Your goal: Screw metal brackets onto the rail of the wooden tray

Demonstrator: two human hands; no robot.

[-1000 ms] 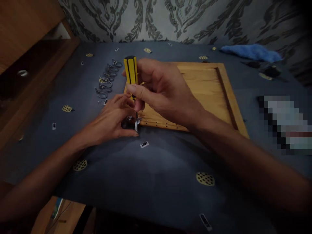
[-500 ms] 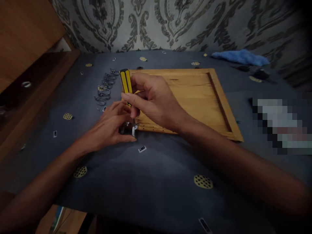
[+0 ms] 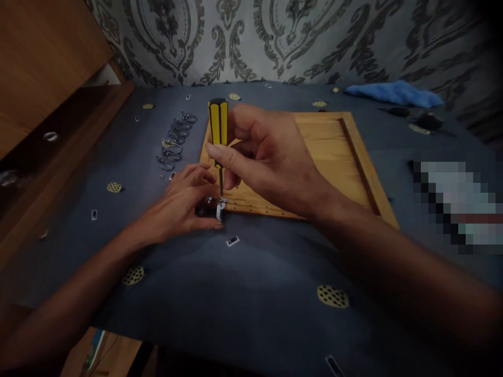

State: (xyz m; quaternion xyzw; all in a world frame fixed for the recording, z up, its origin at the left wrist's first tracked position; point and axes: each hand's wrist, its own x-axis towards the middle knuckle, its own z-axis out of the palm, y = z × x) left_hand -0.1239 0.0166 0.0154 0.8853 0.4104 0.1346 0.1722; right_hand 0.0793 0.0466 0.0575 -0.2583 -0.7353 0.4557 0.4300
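Observation:
My right hand (image 3: 267, 157) is closed around a yellow and black screwdriver (image 3: 218, 125), held upright with its tip down at the near left corner of a wooden panel (image 3: 326, 152). My left hand (image 3: 183, 201) pinches a small metal hook fitting (image 3: 218, 207) against that corner, right under the screwdriver tip. A row of small holes runs along the panel's near edge.
Several metal hooks (image 3: 173, 139) lie in a row left of the panel on the dark blue patterned cloth (image 3: 255, 293). A blue rag (image 3: 393, 93) lies at the far right. A wooden cabinet (image 3: 43, 68) stands at the left, patterned wallpaper behind.
The view shifted a little. The screwdriver handle has turned and stands straighter over the fitting; my left hand stays on the fitting.

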